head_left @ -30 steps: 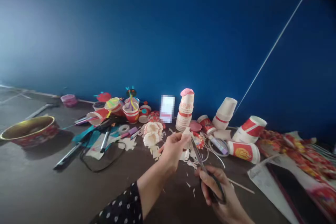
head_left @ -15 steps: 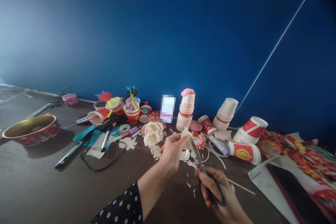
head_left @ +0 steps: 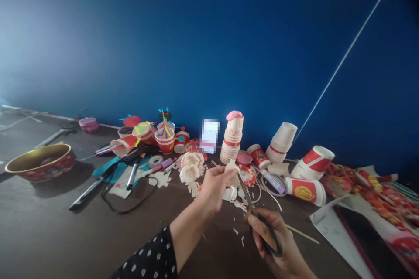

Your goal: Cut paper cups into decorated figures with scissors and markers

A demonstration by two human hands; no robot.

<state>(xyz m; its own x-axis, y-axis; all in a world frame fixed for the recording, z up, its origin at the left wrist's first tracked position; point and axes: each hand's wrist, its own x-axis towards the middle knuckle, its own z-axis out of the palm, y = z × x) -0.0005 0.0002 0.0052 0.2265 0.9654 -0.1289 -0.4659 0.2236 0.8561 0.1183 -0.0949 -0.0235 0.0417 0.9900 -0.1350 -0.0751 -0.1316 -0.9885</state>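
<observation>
The left hand [head_left: 212, 187] is raised over the dark brown desk [head_left: 49, 231]. Its fingers [head_left: 223, 174] are pinched on a small cream cut-paper piece [head_left: 233, 169], held in the air in front of the tall stack of red-and-white paper cups [head_left: 233, 139]. The right hand [head_left: 276, 246] sits lower and nearer the camera, fingers [head_left: 258, 232] clenched through the loops of black-handled metal scissors [head_left: 253, 209]. The blades slant up and to the left, their tip just beside the paper piece's lower edge; whether they bite the paper I cannot tell. Small cream paper scraps [head_left: 237, 204] lie on the desk below both hands. A black sleeve with white dots [head_left: 150, 261] covers the left forearm. Left of the hands lie a roll of clear tape [head_left: 155, 160], a black looped cable [head_left: 131, 202] and, well apart, a red bowl with a gold inside [head_left: 41, 166]. To the right, 1 red-and-white paper cup on its side [head_left: 304, 189] rests near the blue wall [head_left: 196, 52].
</observation>
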